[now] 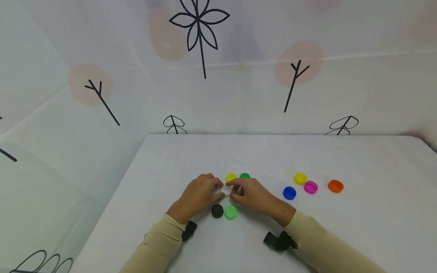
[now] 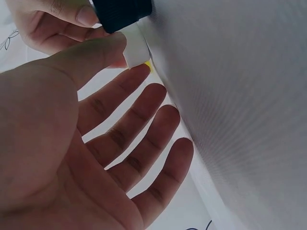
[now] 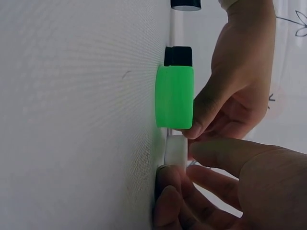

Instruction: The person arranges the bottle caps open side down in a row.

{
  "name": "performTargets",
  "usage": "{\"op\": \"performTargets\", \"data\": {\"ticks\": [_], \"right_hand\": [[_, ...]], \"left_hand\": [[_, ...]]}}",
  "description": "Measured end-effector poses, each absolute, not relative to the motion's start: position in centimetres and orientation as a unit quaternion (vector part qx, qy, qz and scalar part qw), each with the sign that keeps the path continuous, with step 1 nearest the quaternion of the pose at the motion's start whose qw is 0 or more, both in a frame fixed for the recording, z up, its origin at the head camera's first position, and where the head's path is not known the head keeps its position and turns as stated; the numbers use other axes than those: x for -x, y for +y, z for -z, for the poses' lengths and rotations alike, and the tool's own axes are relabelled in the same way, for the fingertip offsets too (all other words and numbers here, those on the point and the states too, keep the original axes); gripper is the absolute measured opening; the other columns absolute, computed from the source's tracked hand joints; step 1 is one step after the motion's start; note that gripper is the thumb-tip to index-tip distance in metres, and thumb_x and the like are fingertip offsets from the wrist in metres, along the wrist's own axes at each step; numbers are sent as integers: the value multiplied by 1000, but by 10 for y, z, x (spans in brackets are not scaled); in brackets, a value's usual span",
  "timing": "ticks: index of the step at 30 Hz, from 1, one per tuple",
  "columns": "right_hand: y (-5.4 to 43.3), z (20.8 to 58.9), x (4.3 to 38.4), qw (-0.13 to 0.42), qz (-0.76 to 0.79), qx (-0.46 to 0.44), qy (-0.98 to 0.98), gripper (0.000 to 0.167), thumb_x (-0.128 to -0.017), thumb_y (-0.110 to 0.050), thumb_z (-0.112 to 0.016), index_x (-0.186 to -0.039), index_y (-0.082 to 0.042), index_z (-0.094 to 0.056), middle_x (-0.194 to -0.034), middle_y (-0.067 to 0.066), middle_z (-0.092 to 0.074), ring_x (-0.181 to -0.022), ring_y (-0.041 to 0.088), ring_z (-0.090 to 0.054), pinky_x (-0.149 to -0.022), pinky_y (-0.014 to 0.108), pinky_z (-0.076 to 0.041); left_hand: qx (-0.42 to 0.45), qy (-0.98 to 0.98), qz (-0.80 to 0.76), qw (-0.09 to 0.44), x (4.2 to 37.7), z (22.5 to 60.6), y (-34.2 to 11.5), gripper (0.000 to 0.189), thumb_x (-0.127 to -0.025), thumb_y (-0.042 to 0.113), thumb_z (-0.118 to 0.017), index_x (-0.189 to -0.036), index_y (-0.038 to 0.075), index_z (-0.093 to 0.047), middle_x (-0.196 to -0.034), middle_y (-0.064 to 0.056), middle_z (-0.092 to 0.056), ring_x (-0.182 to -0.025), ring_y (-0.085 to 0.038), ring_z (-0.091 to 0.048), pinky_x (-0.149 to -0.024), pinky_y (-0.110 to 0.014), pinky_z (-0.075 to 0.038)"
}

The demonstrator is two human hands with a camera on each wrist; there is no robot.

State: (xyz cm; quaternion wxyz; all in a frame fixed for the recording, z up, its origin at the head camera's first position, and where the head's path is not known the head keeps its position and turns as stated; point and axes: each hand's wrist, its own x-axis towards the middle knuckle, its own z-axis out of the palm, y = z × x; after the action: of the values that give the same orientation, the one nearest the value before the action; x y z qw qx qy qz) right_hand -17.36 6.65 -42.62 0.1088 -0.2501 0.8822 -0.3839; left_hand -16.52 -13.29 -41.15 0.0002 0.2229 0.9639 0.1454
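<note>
Between my two hands a white bottle cap (image 1: 226, 190) lies on the white table. My left hand (image 1: 201, 193) has thumb and index finger at its left side, the other fingers spread in the left wrist view. From the right, thumb and index finger of my right hand (image 1: 254, 195) pinch the same white cap (image 3: 176, 149). Nearer to me are a black cap (image 1: 217, 211) and a light green cap (image 1: 230, 212), side by side. Just beyond the hands lie a yellow cap (image 1: 231, 177) and a darker green cap (image 1: 244, 175), the latter partly hidden by my right hand.
Off to the right sit a blue cap (image 1: 289, 193), a second yellow cap (image 1: 300, 178), a pink cap (image 1: 310, 187) and an orange cap (image 1: 336, 185). The table (image 1: 191, 151) ends at a patterned cloth backdrop (image 1: 239, 94).
</note>
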Motion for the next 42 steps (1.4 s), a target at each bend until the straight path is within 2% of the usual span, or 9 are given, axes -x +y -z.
{"op": "performTargets", "data": {"ticks": [17, 33, 42], "right_hand": [[67, 427, 173, 96, 408, 239, 876, 27, -91, -8, -69, -118, -7, -64, -89, 0, -69, -72, 7, -61, -64, 20, -51], [68, 422, 171, 94, 482, 186, 851, 20, -96, -15, -63, -116, -13, -62, -94, 4, -70, -70, 14, -64, -61, 27, -54], [73, 424, 174, 132, 544, 159, 813, 22, -101, -24, -58, -119, -10, -60, -92, 10, -71, -73, 20, -66, -67, 33, -56]], "left_hand": [[-240, 958, -154, -12, 166, 411, -133, 25, -88, 26, -78, -109, 13, -73, -92, 5, -75, -90, -16, -69, -84, -40, -51], [-247, 950, -185, -52, 166, 405, -131, 29, -87, 20, -79, -113, 15, -71, -92, 3, -75, -85, -13, -68, -84, -35, -53], [-258, 942, -201, -79, 167, 407, -132, 28, -85, 18, -81, -111, 15, -71, -90, 4, -75, -83, -12, -67, -79, -31, -53]]}}
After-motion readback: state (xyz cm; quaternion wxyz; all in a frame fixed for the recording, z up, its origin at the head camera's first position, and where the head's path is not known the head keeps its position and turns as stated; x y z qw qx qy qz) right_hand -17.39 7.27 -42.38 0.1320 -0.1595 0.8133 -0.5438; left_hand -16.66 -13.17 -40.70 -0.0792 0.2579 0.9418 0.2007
